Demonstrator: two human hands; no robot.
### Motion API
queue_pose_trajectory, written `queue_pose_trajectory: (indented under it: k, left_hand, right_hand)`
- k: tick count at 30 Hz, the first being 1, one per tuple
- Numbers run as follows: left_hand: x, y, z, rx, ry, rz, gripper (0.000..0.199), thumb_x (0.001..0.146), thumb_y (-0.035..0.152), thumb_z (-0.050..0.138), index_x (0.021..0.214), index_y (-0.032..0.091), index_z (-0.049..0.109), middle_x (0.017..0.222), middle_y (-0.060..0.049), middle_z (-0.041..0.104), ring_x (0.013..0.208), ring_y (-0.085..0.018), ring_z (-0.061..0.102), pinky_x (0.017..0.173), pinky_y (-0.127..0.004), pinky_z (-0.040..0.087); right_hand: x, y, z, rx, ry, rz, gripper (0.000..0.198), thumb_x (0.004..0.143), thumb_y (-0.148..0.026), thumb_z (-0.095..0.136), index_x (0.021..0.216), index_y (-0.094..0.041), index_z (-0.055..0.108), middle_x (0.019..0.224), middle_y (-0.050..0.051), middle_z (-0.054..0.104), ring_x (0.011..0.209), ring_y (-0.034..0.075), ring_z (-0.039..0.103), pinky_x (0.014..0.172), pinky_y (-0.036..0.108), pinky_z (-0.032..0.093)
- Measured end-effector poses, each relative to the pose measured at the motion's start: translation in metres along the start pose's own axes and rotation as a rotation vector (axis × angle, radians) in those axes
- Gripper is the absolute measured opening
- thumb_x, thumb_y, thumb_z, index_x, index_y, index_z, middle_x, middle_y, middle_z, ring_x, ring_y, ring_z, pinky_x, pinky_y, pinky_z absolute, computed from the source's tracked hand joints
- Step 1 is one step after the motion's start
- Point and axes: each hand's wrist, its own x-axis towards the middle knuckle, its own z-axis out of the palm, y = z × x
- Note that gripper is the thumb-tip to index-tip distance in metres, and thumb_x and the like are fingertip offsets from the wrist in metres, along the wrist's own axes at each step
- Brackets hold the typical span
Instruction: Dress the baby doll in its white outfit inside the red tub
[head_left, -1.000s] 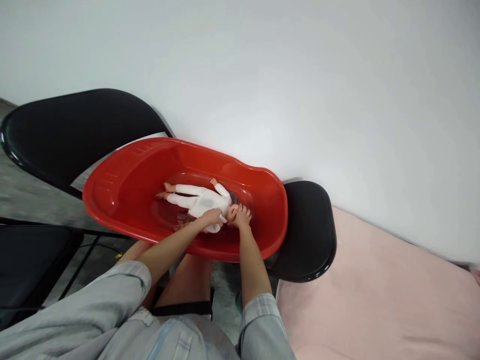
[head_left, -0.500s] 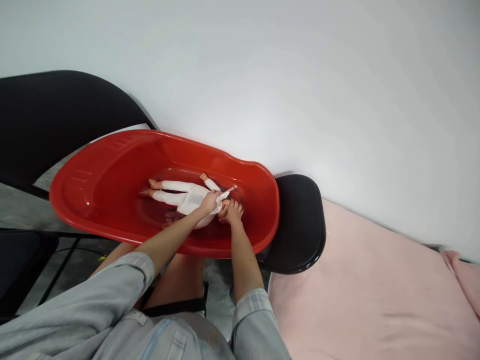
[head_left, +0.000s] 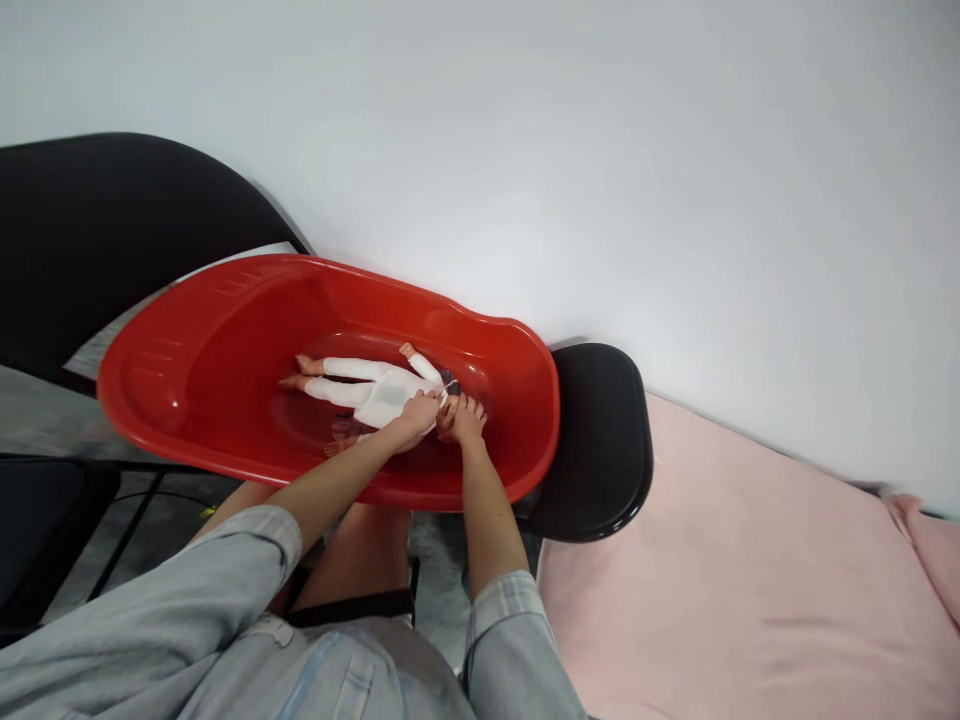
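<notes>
The doll (head_left: pixel 379 388) lies in the red tub (head_left: pixel 225 330). My left hand (head_left: pixel 415 413) has slid down onto its chest, fingers closed on it; my right hand (head_left: pixel 465 420) still cups the head.

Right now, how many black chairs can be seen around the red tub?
3, partly cut off. One black chair is behind the red tub's left end, one under its right end, and one at the lower left edge. Others may lie outside the frame.
</notes>
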Motion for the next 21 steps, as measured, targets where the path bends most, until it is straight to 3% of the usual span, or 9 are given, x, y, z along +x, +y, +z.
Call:
queue_pose_trajectory:
  k: [3, 8, 13, 17, 21]
  left_hand:
    - [-0.016, 0.009, -0.002, 0.095, -0.044, -0.019, 0.043, 0.102, 0.007, 0.044, 0.138, 0.004, 0.067, 0.146, -0.026, 0.057, 0.133, -0.042, 0.050, 0.102, -0.046, 0.049]
    - [-0.040, 0.016, -0.004, 0.158, -0.150, 0.005, 0.048, 0.088, -0.003, 0.065, 0.135, 0.000, 0.067, 0.139, -0.030, 0.061, 0.132, -0.042, 0.054, 0.106, -0.047, 0.049]
    - [-0.038, 0.012, -0.010, 0.138, -0.206, -0.068, 0.018, 0.093, 0.008, 0.071, 0.111, 0.007, 0.077, 0.125, -0.025, 0.070, 0.125, -0.041, 0.063, 0.102, -0.044, 0.053]
    - [-0.028, 0.002, -0.027, 0.123, -0.139, -0.133, 0.021, 0.094, 0.022, 0.075, 0.109, 0.008, 0.078, 0.117, -0.025, 0.072, 0.119, -0.042, 0.066, 0.096, -0.043, 0.054]
    - [-0.018, -0.009, -0.047, 0.129, 0.022, -0.133, 0.039, 0.102, 0.014, 0.055, 0.138, 0.007, 0.068, 0.132, -0.025, 0.066, 0.127, -0.041, 0.061, 0.103, -0.044, 0.051]
  right_hand:
    - [-0.001, 0.000, -0.001, 0.004, -0.004, 0.008, 0.124, 0.076, -0.025, 0.087, 0.175, -0.023, 0.013, 0.179, 0.012, 0.019, 0.165, 0.035, 0.016, 0.133, 0.050, 0.020]
    - [-0.002, 0.000, -0.001, 0.028, 0.014, 0.005, 0.123, 0.075, -0.026, 0.088, 0.174, -0.021, 0.015, 0.178, 0.015, 0.020, 0.165, 0.035, 0.018, 0.133, 0.050, 0.019]
    - [0.000, 0.000, 0.000, 0.028, 0.018, 0.009, 0.124, 0.075, -0.033, 0.090, 0.174, -0.021, 0.016, 0.178, 0.016, 0.020, 0.165, 0.034, 0.018, 0.133, 0.051, 0.020]
    - [-0.001, -0.001, -0.002, 0.024, 0.006, 0.009, 0.126, 0.075, -0.035, 0.091, 0.174, -0.021, 0.015, 0.178, 0.016, 0.018, 0.166, 0.035, 0.016, 0.134, 0.050, 0.019]
    - [-0.003, -0.002, -0.005, 0.035, 0.001, 0.007, 0.127, 0.074, -0.036, 0.092, 0.174, -0.021, 0.015, 0.178, 0.017, 0.018, 0.166, 0.036, 0.015, 0.134, 0.051, 0.018]
